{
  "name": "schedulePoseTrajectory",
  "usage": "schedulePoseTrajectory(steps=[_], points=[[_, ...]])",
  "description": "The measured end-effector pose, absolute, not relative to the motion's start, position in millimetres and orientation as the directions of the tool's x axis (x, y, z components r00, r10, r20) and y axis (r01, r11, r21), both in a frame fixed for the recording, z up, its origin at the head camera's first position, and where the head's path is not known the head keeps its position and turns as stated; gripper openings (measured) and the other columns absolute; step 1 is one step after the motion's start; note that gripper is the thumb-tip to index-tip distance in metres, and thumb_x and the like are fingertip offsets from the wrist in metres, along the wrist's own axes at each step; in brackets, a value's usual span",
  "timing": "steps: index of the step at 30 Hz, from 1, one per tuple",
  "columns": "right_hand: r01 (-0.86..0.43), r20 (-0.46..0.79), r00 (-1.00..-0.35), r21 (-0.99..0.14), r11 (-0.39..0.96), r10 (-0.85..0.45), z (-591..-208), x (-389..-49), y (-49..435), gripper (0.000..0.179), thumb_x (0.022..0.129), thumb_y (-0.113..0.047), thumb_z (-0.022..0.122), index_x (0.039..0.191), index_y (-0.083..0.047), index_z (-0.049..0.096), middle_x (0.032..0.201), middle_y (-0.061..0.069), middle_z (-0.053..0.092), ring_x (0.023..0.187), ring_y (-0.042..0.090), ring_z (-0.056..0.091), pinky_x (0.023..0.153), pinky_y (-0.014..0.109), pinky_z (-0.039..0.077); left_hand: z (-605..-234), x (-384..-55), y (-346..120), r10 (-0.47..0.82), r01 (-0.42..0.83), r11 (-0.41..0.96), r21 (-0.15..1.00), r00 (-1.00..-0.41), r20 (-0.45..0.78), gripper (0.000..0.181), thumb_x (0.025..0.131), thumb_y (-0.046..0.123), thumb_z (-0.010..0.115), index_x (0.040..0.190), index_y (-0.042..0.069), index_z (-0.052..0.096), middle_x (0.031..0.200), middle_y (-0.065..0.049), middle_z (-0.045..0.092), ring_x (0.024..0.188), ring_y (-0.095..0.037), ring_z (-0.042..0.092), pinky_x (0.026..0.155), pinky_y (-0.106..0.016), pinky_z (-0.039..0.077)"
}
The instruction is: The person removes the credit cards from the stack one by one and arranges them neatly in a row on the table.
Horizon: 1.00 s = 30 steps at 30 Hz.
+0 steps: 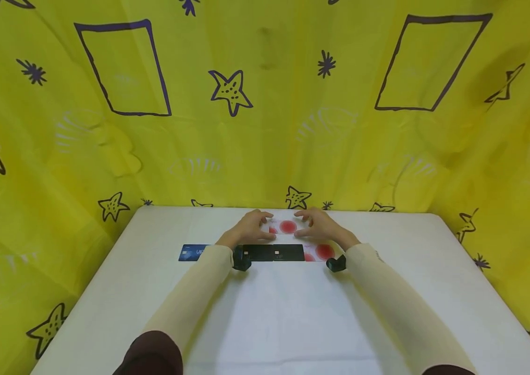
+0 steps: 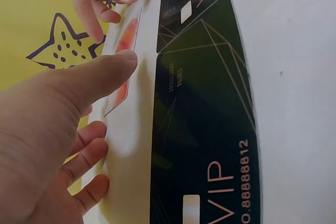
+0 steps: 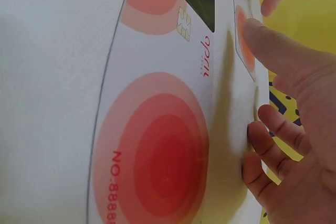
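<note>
A white card with red circles [image 1: 287,226] is between both hands near the table's back edge. My left hand [image 1: 250,226] holds its left end, the thumb on the near edge and the index finger on the far side. At the right end my right hand [image 1: 320,226] grips the same card, its thumb [image 3: 268,38] overlapping the face. Closer to me lies a row: a blue card [image 1: 192,252], dark VIP cards [image 2: 205,108] and another white card with red circles [image 3: 157,150]. The left forearm hides part of this row.
The white table [image 1: 288,312] carries the cards. A yellow curtain [image 1: 269,146] with drawn starfish hangs right behind its back edge and along both sides. Dark wrist cameras [image 1: 242,260] sit close above the row of cards.
</note>
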State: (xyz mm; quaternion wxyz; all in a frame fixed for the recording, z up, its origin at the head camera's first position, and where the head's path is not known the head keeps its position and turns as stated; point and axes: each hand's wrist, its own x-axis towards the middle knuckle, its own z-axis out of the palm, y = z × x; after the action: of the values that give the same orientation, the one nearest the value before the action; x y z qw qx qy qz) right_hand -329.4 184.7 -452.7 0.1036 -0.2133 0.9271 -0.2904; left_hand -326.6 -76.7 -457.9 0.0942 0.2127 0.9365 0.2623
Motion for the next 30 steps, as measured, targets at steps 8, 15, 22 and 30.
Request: schedulePoseTrajectory(steps=[8, 15, 22, 30], points=[[-0.328, -0.089, -0.888, -0.563, 0.759, -0.45, -458.3, -333.9, 184.9, 0.059, 0.089, -0.031, 0.082, 0.14, -0.011, 0.063, 0.131, 0.015, 0.064, 0.11, 0.031, 0.057, 0.092, 0.045, 0.053, -459.3, -332.4, -76.7, 0.429, 0.301, 0.772, 0.56, -0.896, -0.11, 0.065, 0.087, 0.034, 0.083, 0.144, 0.013, 0.06, 0.124, -0.01, 0.064, 0.11, -0.024, 0.057, 0.099, -0.04, 0.05], [-0.331, -0.106, -0.883, -0.551, 0.766, -0.458, -456.0, -334.8, 183.7, 0.054, 0.089, -0.03, 0.082, 0.137, -0.011, 0.066, 0.128, 0.011, 0.062, 0.109, 0.029, 0.056, 0.092, 0.044, 0.053, -459.7, -334.9, -76.4, 0.408, 0.266, 0.782, 0.564, -0.902, -0.14, 0.062, 0.088, 0.032, 0.082, 0.144, 0.013, 0.061, 0.125, -0.008, 0.063, 0.112, -0.024, 0.056, 0.1, -0.04, 0.05], [-0.374, -0.094, -0.862, -0.546, 0.75, -0.498, -451.7, -335.1, 179.4, 0.045, 0.09, -0.025, 0.08, 0.13, -0.008, 0.069, 0.125, 0.01, 0.066, 0.109, 0.029, 0.057, 0.094, 0.046, 0.052, -460.6, -336.7, -76.5, 0.409, 0.271, 0.783, 0.56, -0.902, -0.135, 0.058, 0.088, 0.032, 0.083, 0.139, 0.011, 0.065, 0.124, -0.007, 0.065, 0.111, -0.022, 0.056, 0.1, -0.039, 0.049], [-0.378, -0.098, -0.858, -0.547, 0.747, -0.505, -451.2, -335.9, 176.5, 0.039, 0.09, -0.02, 0.08, 0.125, -0.006, 0.071, 0.125, 0.011, 0.068, 0.111, 0.029, 0.058, 0.097, 0.047, 0.052, -458.4, -335.2, -72.5, 0.432, 0.301, 0.771, 0.561, -0.894, -0.115, 0.049, 0.088, 0.028, 0.084, 0.13, 0.008, 0.07, 0.123, -0.008, 0.067, 0.109, -0.023, 0.054, 0.1, -0.04, 0.047]])
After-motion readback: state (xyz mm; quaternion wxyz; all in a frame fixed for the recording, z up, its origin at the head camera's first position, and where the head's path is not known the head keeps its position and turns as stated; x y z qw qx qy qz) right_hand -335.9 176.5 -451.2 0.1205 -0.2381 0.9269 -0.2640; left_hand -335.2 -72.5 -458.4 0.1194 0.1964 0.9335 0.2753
